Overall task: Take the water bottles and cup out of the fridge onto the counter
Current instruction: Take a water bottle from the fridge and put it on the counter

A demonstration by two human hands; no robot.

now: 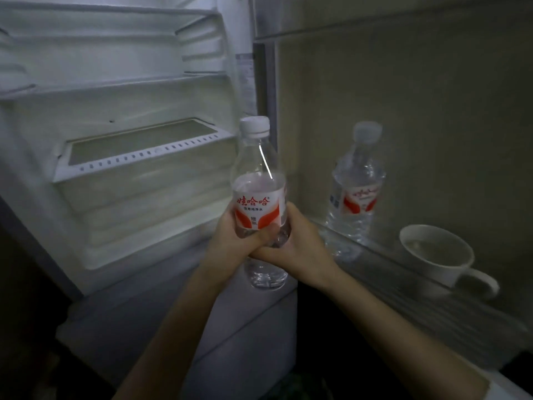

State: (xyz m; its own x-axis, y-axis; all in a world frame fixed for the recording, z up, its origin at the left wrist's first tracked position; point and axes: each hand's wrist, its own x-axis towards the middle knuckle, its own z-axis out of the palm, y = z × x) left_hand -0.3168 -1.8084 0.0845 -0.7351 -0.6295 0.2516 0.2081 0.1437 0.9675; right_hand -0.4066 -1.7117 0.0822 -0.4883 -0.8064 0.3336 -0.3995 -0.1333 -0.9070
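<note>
Both grips clench 1 clear plastic water bottle with a red-and-white label (pixel 259 197): left hand (pixel 230 241) and right hand (pixel 297 241) wrap its lower body. Nearly full, smooth, probably heavy; mid-body suits. Second bottle (pixel 354 192) and white ceramic cup (pixel 438 252) wait on the fridge's glass shelf (pixel 403 284).

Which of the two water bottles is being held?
The nearer bottle, gripped by both the left hand and right hand; the other bottle stands untouched beside the cup.
</note>
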